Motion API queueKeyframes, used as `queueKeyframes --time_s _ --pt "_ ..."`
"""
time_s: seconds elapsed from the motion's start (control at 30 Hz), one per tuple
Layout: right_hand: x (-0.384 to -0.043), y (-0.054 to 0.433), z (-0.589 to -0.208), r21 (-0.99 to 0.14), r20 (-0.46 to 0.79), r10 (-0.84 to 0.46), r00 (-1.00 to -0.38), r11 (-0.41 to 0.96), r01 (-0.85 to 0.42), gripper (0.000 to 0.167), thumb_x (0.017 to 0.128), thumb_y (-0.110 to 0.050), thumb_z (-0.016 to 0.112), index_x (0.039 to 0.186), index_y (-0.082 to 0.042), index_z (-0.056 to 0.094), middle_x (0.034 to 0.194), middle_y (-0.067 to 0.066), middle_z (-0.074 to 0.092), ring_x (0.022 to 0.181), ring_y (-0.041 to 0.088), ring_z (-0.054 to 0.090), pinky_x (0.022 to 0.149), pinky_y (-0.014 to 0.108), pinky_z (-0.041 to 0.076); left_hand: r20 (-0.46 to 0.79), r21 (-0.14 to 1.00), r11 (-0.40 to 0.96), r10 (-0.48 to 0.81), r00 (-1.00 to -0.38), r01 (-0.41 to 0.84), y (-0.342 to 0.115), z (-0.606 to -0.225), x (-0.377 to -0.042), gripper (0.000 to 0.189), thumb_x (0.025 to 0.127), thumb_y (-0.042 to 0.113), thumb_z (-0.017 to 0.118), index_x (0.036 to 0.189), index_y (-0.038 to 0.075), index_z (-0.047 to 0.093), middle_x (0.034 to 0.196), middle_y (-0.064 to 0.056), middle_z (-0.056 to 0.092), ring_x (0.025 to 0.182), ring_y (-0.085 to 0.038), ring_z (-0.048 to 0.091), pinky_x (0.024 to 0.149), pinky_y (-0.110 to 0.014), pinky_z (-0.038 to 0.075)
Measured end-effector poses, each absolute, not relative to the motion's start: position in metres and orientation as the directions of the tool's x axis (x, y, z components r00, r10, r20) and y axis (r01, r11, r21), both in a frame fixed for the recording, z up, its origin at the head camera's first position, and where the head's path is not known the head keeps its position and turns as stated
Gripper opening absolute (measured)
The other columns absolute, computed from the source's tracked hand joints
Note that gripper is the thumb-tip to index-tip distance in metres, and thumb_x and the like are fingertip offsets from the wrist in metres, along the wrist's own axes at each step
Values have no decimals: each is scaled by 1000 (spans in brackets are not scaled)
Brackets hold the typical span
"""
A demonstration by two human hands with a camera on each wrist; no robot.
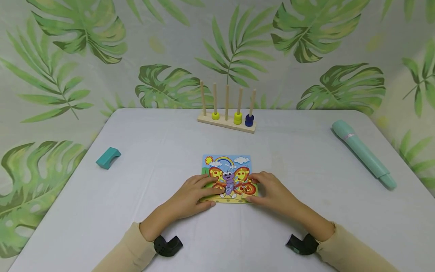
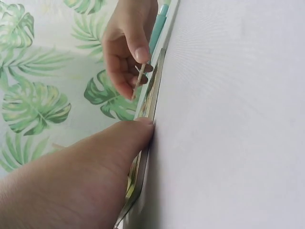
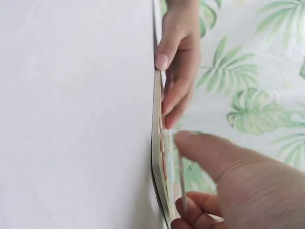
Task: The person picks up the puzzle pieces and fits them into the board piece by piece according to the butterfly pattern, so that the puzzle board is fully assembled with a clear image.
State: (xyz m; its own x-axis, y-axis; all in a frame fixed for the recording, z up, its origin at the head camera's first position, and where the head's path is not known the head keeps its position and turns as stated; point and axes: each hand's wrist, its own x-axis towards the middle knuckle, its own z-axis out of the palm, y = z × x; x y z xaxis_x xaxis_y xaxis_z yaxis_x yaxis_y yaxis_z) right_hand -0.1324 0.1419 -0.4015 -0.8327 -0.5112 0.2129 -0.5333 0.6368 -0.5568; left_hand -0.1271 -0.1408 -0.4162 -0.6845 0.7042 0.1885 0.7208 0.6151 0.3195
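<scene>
A jigsaw puzzle board [image 1: 225, 158] with a butterfly, rainbow and sun lies flat on the white table in the head view. My left hand [image 1: 193, 196] rests on its left side, fingers stretched over the picture and thumb at the near edge. Over the board's right side, my right hand [image 1: 273, 192] pinches a thin puzzle piece between thumb and fingers. Both wrist views show that puzzle piece [image 3: 183, 183] edge-on, tilted up and apart from the board. The picture on its face cannot be made out.
At the back stands a wooden peg abacus [image 1: 225, 122] with yellow and dark blue beads. A teal arch block [image 1: 108, 158] lies far left, and a mint-green microphone-shaped object [image 1: 363, 153] far right. Leaf-patterned cloth [image 1: 170, 49] hangs behind the table.
</scene>
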Motion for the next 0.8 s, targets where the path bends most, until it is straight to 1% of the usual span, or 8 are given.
queueKeyframes --time_s 0.13,0.27,0.37,0.47,0.53,0.6,0.67,0.8 --pt "-137 138 -409 -543 215 -517 -829 642 -541 55 71 -34 76 113 -4 57 101 1 56 96 16 49 83 36 41 203 310 621 696 -688 720 -140 -416 -127 36 87 38 56 122 30 57 136 -3 39 126 -27 28 101 -45 21" --pt "-139 135 -411 -544 195 -513 -836 653 -527 55 70 -35 76 113 -4 57 101 2 56 96 17 48 84 36 41 229 306 618 691 -686 725 -137 -419 -128 34 85 37 58 118 30 59 132 -2 42 125 -25 30 102 -45 19" --pt "-140 134 -410 -553 178 -509 -842 656 -513 55 70 -34 76 113 -4 57 101 2 56 97 18 47 84 37 41 256 324 585 702 -664 743 -133 -420 -130 32 85 34 59 115 23 61 130 -2 46 124 -23 32 103 -45 17" --pt "-140 134 -409 -560 173 -502 -847 657 -504 55 70 -34 76 112 -5 58 102 2 56 98 18 47 85 37 41 267 366 540 719 -642 757 -128 -419 -131 30 85 30 60 112 16 62 128 -1 48 123 -21 34 104 -38 20" --pt "-140 133 -409 -567 176 -498 -849 653 -501 54 69 -34 77 111 -5 59 101 2 57 97 18 47 84 37 41 267 387 524 724 -636 759 -126 -418 -130 29 85 27 60 110 13 61 127 -1 49 121 -19 37 103 -34 23" --pt "-140 133 -409 -571 186 -497 -848 648 -505 53 69 -34 77 110 -5 59 101 1 57 97 18 46 83 37 41 257 389 526 726 -637 756 -124 -417 -130 28 84 27 60 108 12 61 126 1 50 119 -17 38 102 -30 25" --pt "-141 132 -410 -569 202 -502 -841 639 -518 53 69 -33 77 110 -5 60 99 0 57 94 17 46 81 36 41 242 368 546 725 -645 752 -122 -416 -129 29 84 29 59 109 14 60 125 3 50 117 -15 39 101 -29 26" --pt "-143 130 -412 -556 224 -519 -825 627 -546 50 68 -33 77 108 -7 61 95 -1 55 89 16 45 77 34 38 216 289 583 733 -645 760 -119 -417 -129 38 86 37 56 120 20 55 124 3 49 115 -16 39 100 -32 25"
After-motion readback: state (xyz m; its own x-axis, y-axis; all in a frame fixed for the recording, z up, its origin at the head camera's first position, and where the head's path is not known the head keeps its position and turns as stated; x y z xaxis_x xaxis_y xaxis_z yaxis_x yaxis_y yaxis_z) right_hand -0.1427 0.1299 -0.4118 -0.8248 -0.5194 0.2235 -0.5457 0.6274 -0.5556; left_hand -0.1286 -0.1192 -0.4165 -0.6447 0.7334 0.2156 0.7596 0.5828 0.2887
